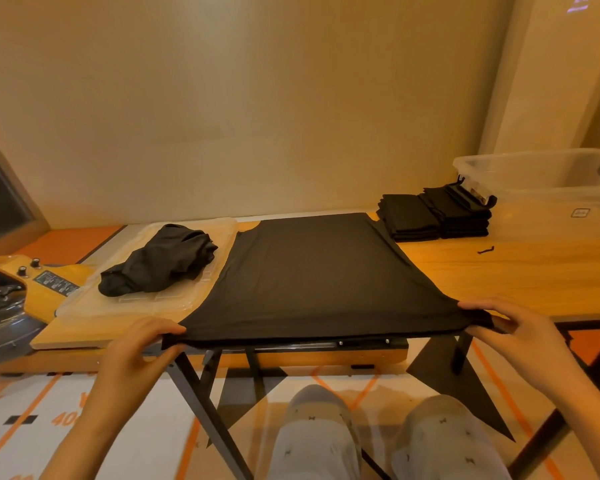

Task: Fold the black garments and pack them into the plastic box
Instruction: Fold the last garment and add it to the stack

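1. The plastic box [541,188] at the far right of the table [520,271] is cut off by the frame edge. Its cloudy walls hide whatever lies inside.
2. A wooden device with two knobs [28,268] sits half out of view at the left, and its label is too small to read.
3. Both forearms run out of the bottom of the frame, above the person's grey-clad knees [319,431].
4. A black garment [312,271] lies spread flat and smooth across the middle of the pale wooden table. It is matte, roughly square, and its near edge reaches the table's front edge.
5. To its left a second black garment [160,261] lies crumpled in a heap on a clear plastic lid [125,306].
6. Two neat stacks of folded black garments [433,216] stand side by side just beside the box. The right stack touches the box's near wall.
7. A small dark scrap [485,250] lies apart on the bare wood; what it is cannot be told.
8. The left hand [142,344] pinches the spread garment's near left corner, with the fingers curled over the hem.
9. The right hand [513,327] grips the near right corner the same way, with cloth bunched between the fingers and thumb.
10. The hem runs taut between the two hands along the table's front edge.
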`<state>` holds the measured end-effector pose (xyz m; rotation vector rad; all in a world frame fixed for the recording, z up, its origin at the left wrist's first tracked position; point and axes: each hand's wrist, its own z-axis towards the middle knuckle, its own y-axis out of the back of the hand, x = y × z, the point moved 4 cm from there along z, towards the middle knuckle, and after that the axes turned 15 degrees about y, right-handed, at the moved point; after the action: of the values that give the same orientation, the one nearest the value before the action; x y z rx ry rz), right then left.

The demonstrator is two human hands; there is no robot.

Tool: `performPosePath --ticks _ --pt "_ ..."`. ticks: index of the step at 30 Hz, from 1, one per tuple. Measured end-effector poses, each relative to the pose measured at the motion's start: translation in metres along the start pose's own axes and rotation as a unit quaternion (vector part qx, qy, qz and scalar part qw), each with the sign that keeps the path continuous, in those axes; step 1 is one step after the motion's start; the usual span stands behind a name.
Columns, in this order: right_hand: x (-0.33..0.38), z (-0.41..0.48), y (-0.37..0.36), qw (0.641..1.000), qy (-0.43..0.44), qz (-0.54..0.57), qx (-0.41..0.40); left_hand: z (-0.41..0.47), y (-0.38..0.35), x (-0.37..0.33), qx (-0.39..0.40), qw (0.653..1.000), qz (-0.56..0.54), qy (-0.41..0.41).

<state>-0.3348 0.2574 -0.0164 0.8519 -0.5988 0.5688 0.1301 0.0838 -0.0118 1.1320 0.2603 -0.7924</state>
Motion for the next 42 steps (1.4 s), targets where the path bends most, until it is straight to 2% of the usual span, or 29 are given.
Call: performPosePath --ticks 4,7,13,16,21,30,42 --pt "-0.006 -0.002 0.005 0.999 0.008 -0.043 0.012 0.002 0.0 0.011 0.018 0.999 0.048 0.0" --pt "-0.006 -0.002 0.005 0.999 0.019 -0.049 0.001 0.002 0.001 0.009 -0.001 0.999 0.051 -0.004" --pt "0.002 0.004 0.01 0.999 -0.011 0.005 -0.048 0.002 0.009 0.0 -0.02 0.997 -0.047 0.05" --pt "0.013 0.013 0.015 0.996 0.0 0.056 -0.072 0.003 0.018 -0.014 -0.023 0.987 -0.131 0.089" --pt "0.033 0.029 0.021 0.984 0.022 0.118 -0.129 0.011 0.03 -0.033 -0.038 0.963 -0.248 0.099" --pt "0.051 0.052 0.037 0.967 0.044 0.15 -0.203 0.026 0.046 -0.037 -0.095 0.928 -0.332 0.141" --pt "0.068 0.003 0.047 0.97 0.037 0.175 -0.168 -0.027 0.047 -0.046 -0.11 0.928 -0.338 0.108"
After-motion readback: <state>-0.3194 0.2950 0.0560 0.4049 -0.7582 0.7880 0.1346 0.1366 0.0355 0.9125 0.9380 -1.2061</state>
